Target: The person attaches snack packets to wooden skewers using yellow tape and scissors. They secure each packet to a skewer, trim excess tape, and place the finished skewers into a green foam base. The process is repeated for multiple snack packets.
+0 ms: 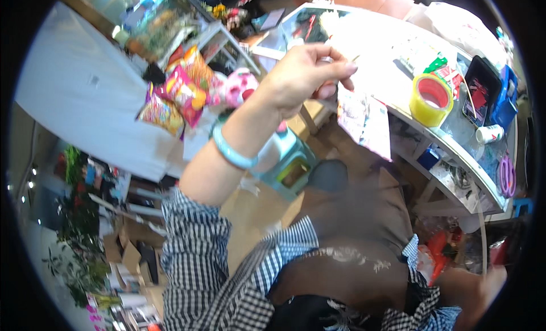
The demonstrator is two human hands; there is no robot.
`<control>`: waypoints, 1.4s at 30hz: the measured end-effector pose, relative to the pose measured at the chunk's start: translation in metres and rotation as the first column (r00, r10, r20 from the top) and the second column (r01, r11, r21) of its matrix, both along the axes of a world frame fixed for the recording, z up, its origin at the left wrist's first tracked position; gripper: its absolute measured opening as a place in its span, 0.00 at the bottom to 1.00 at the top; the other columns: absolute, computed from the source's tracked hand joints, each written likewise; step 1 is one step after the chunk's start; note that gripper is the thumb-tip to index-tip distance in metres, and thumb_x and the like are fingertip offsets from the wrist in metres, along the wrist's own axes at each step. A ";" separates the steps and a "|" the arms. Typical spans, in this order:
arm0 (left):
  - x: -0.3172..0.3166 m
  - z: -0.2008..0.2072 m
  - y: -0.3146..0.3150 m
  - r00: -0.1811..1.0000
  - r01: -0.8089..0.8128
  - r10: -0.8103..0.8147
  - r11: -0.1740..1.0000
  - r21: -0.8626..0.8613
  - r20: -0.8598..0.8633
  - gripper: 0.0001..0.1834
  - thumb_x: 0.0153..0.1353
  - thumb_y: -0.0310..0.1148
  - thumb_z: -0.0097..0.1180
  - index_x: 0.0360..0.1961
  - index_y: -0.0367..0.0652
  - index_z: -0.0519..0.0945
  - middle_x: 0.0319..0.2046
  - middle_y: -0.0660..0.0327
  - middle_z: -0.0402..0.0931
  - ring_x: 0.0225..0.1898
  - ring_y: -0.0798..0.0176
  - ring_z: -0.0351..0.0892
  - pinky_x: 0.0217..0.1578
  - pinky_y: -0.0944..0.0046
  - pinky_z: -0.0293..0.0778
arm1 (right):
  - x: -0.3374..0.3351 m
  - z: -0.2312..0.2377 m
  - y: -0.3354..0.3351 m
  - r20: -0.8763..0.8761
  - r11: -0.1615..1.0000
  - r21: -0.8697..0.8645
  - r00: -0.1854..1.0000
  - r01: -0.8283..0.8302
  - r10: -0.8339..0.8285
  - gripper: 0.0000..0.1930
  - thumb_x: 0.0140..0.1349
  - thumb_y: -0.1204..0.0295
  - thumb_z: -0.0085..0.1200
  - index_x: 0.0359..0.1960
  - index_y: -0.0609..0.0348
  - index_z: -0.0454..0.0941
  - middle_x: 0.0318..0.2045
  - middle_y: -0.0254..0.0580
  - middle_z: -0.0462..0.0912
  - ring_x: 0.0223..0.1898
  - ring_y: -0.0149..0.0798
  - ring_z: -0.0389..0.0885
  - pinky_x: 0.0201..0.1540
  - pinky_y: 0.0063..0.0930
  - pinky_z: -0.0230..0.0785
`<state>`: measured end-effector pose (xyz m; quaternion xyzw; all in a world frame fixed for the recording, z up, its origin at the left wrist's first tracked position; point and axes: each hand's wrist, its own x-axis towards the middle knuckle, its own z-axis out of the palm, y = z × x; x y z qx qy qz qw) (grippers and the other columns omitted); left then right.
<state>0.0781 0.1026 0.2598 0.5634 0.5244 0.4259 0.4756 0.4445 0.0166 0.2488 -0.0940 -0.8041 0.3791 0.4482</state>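
Observation:
My left hand point(307, 75) is raised over the near edge of the white table point(372, 66), with thumb and fingers pinched together. A thin sliver shows by the thumb tip, too small and washed out to name. A pale blue bangle point(230, 150) circles that wrist. Just below the fingers, a pink and white printed sheet or packet point(367, 123) hangs at the table's edge; I cannot tell whether the hand touches it. My right hand point(492, 282) is low at the far right, smeared by motion, its fingers indistinct.
On the table's right stand a yellow tape roll point(432, 99), a phone point(480, 89), a small white bottle point(489, 134) and purple-handled scissors point(507, 175). Colourful snack bags point(185, 92) lie to the left. A teal box-like object point(290, 169) stands below my left forearm.

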 end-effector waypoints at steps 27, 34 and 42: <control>-0.054 -0.125 -0.033 0.798 -0.289 0.311 0.949 -0.125 0.517 0.12 0.64 0.38 0.56 0.40 0.43 0.68 0.20 0.65 0.72 0.12 0.80 0.57 0.13 0.80 0.50 | -0.173 -0.192 0.118 -0.164 0.282 -0.950 0.983 -0.134 -0.085 0.21 0.54 0.70 0.63 0.48 0.66 0.74 0.39 0.39 0.82 0.33 0.27 0.80 0.31 0.18 0.69; -0.051 -0.140 -0.031 0.830 -0.413 0.369 0.911 0.015 0.419 0.10 0.60 0.33 0.61 0.29 0.43 0.72 0.20 0.65 0.73 0.13 0.79 0.61 0.13 0.79 0.53 | -0.171 -0.188 0.116 -0.133 0.279 -0.955 0.985 -0.097 -0.111 0.21 0.54 0.72 0.62 0.49 0.68 0.73 0.41 0.41 0.82 0.39 0.30 0.81 0.40 0.21 0.72; -0.048 -0.149 -0.035 0.867 -0.408 0.393 0.913 -0.016 0.307 0.11 0.66 0.37 0.53 0.32 0.40 0.75 0.17 0.66 0.72 0.13 0.80 0.59 0.14 0.79 0.53 | -0.175 -0.192 0.117 -0.112 0.301 -0.951 0.985 -0.068 -0.132 0.21 0.54 0.70 0.63 0.47 0.66 0.75 0.37 0.37 0.82 0.31 0.24 0.78 0.30 0.16 0.67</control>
